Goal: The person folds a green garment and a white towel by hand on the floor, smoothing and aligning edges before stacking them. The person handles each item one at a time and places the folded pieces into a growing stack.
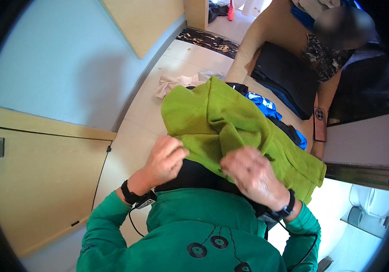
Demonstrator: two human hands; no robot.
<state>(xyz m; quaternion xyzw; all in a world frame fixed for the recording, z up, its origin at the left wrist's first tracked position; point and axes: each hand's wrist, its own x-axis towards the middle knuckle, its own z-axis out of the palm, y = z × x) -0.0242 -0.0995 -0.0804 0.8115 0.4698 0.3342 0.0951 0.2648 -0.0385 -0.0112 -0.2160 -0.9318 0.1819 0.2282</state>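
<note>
A lime-green fleece garment (pixel 194 112) lies loosely spread across my lap, bunched in its middle, with one end reaching to the right. My left hand (pixel 168 159) is at its near left edge, fingers curled. Motion blur hides whether they grip the cloth. Over the near edge, further right, my right hand (pixel 252 173) bends its fingers inward at the fabric. It is blurred too, and its fingertips are partly hidden. Black cloth (pixel 197 175) shows on my lap below the fleece.
Beyond the fleece, folded dark trousers (pixel 286 78) and a blue garment (pixel 264 104) lie on a tan seat. A phone (pixel 320 124) rests at its right. Pale cloth (pixel 177 83) lies on the floor. A door (pixel 45 180) stands left, a toilet (pixel 379 202) lower right.
</note>
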